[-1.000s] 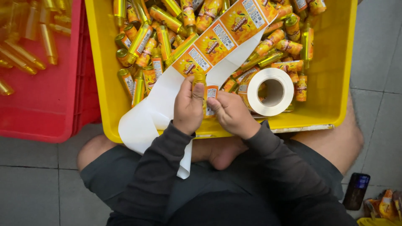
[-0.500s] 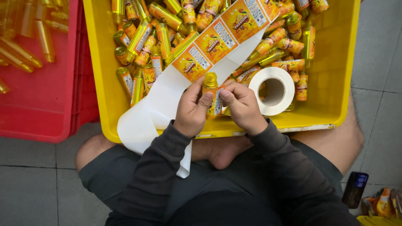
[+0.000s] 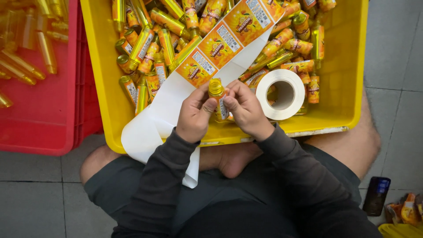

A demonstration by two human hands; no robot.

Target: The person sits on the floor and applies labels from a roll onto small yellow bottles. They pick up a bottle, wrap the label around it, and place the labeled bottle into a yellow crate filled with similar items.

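My left hand (image 3: 196,115) and my right hand (image 3: 246,109) both grip one small yellow bottle with a gold cap (image 3: 216,89), held upright between them over the near edge of a yellow crate (image 3: 348,88). An orange label is partly wrapped on the bottle. A strip of orange labels on white backing paper (image 3: 220,44) runs diagonally across the crate, and its bare white end (image 3: 145,132) hangs over the crate's near rim. The label roll (image 3: 282,94) lies just right of my right hand.
The yellow crate holds several labelled yellow bottles (image 3: 150,48). A red crate (image 3: 44,110) with unlabelled yellow bottles stands to the left. A dark phone (image 3: 376,196) lies on the tiled floor at the lower right, beside some orange packets (image 3: 403,209). My crossed legs sit under the crate.
Both hands have lifted the bottle slightly and turned it upright, so its gold cap now faces the camera. The label strip and roll have stayed put.
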